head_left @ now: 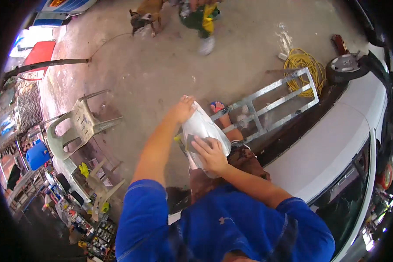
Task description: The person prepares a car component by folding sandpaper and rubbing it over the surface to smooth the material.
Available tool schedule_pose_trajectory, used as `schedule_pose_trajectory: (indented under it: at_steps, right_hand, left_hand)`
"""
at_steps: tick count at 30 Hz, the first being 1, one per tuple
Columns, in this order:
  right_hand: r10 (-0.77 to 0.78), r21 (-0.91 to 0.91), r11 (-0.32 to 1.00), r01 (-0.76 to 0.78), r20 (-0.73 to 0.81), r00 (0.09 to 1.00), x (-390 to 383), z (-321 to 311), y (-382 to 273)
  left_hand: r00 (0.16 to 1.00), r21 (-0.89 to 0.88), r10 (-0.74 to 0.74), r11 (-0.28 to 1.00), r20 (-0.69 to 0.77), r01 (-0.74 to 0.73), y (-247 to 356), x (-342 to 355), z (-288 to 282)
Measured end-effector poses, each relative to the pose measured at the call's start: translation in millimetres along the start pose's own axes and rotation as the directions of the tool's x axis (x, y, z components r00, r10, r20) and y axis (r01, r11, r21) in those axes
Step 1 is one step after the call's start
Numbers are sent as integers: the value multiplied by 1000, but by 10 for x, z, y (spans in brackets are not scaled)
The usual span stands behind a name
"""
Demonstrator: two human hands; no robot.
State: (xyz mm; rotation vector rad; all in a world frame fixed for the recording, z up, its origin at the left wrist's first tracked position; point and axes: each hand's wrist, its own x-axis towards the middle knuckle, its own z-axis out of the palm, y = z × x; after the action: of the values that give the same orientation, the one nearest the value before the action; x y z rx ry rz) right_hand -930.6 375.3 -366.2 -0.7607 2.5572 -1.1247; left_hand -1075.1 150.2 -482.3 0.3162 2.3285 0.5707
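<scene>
A white, smooth, curved panel [201, 123] rests across my lap, its far end pointing away from me. My left hand [184, 110] grips that far end, the fingers curled over its edge. Lower down, my right hand [212, 155] presses a dark grey piece of sandpaper [191, 143] flat against the panel's surface, near its left edge. The fingers of my right hand lie over the sheet and hide part of it. The panel's near end is partly covered by my right hand and wrist.
A metal frame [260, 118] extends to the right of my legs, beside a white car [332, 135]. Beyond it lie a coiled yellow hose [308, 65] and a wheel [347, 65]. Plastic chair [81, 122] at left; a dog [146, 15] and another person's leg [206, 30] ahead.
</scene>
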Motion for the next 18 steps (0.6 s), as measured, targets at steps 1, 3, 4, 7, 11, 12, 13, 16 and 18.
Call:
schedule_pose_trajectory:
  at_steps: [1, 3, 4, 7, 11, 12, 13, 16, 18]
  right_hand:
    - [39, -3, 999, -39, -21, 999, 1, 31, 7]
    - [185, 83, 980, -179, -76, 980, -16, 89, 49]
    - [308, 167, 943, -288, -117, 944, -11, 131, 53]
    - [393, 162, 913, -375, -100, 914, 91, -132, 120]
    - [228, 75, 969, -235, 90, 969, 229, 11, 373]
    - [186, 140, 971, -194, 65, 980, 402, 125, 500]
    - [146, 205, 967, -150, 37, 989, 670, 253, 651]
    - [297, 332, 881, -337, 167, 940, 1369, 596, 1126]
    - [419, 384, 688, -616, 483, 769, 1683, 552, 1192]
  left_hand:
    - [1000, 1, 9, 1000, 29, -9, 152, -84, -68]
    - [986, 19, 167, 986, -3, -167, 439, -425, -111]
    - [986, 23, 164, 986, 18, -164, 528, -639, -9]
    - [938, -245, -85, 970, -336, 0, 843, -1158, 361]
    - [781, -511, -495, 816, -380, 269, 1119, -1312, 613]
    - [781, -507, -490, 821, -388, 263, 1116, -1320, 614]
    - [780, -501, -484, 826, -396, 259, 1142, -1324, 599]
    - [803, -478, -470, 836, -367, 271, 1249, -1243, 443]
    - [803, -432, -443, 863, -398, 262, 1146, -1191, 547]
